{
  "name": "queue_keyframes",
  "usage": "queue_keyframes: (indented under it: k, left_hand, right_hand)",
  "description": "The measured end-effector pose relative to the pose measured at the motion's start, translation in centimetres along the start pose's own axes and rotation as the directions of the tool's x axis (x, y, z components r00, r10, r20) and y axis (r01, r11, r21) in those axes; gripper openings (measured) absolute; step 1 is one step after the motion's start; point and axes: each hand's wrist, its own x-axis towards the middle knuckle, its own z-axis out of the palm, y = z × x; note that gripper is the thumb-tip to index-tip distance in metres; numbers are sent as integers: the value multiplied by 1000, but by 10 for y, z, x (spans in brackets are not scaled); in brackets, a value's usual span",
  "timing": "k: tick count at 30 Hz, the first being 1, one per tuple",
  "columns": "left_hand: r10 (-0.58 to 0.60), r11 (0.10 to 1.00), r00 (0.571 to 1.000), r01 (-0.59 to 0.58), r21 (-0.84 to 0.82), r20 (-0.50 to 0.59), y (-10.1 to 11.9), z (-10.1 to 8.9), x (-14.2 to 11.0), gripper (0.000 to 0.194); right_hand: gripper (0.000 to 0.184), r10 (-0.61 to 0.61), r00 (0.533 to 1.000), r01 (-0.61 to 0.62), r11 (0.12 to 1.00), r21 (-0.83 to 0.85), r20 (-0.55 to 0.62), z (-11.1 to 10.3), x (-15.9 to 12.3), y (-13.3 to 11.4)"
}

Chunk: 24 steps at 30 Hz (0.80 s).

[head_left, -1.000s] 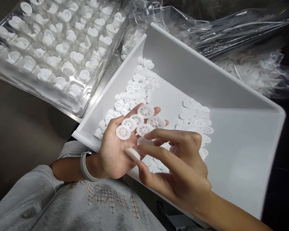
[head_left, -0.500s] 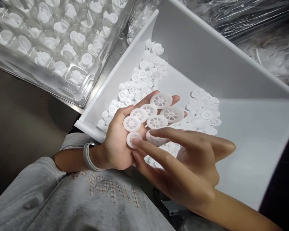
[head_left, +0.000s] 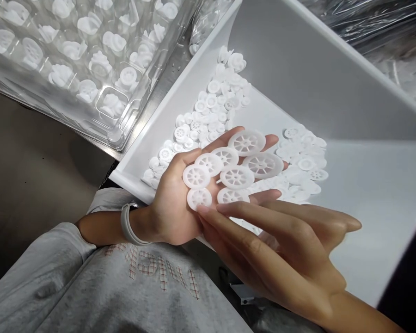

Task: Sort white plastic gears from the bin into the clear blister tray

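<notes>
My left hand [head_left: 173,208] is turned palm up with its fingers stretched out, holding several white plastic spoked wheels [head_left: 237,176] spread over the palm and fingers. They lie flat, some overlapping at the rims. With fingers extended and apart, my right hand [head_left: 284,249] reaches over from the right. One of its fingertips touches the lower edge of the wheel nearest the wrist [head_left: 199,199], and another rests by the wheel beside it [head_left: 233,195]. No wheel is gripped between the right fingers. Both hands are above a white plastic bin [head_left: 280,69].
Loose white wheels lie in the bin in a left pile [head_left: 208,106] and a right pile [head_left: 305,162]. A clear tray [head_left: 118,134] with white parts in its pockets stands at upper left on a metal surface. Clear plastic bags [head_left: 395,60] lie beyond the bin.
A wheel pinched by my right hand now lies flat on my left palm, let go. The right fingers have opened. The view has shifted, bringing the hands closer.
</notes>
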Motion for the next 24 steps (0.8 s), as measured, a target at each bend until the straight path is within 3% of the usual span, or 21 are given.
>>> queue_keyframes:
  k: [3,8,16,18,21,24]
  left_hand:
    - [-7,1000,1000,7,13,6,0,0,-1,35]
    - [-1,1000,999,0,19,53,0,-3,-1,37]
    - [-25,995,999,28,100,-29,4,1,-2,43]
    - [-14,996,999,17,89,-33,4,1,-1,44]
    - [-7,997,998,12,77,-66,4,3,1,43]
    - [-19,995,996,27,98,-82,6,4,2,40]
  right_hand:
    - [23,-146,989,145,983,-112,-7,1,6,-2]
    - [24,-61,994,53,995,-83,-89,5,11,-6]
    - [19,-4,999,2,999,-42,-49,5,12,-12]
    - [19,-21,998,20,1000,-7,-64,-1,12,-10]
    - [18,-51,999,51,999,15,11,-17,10,-8]
    - [21,86,996,-86,996,-2,27,-28,3,-13]
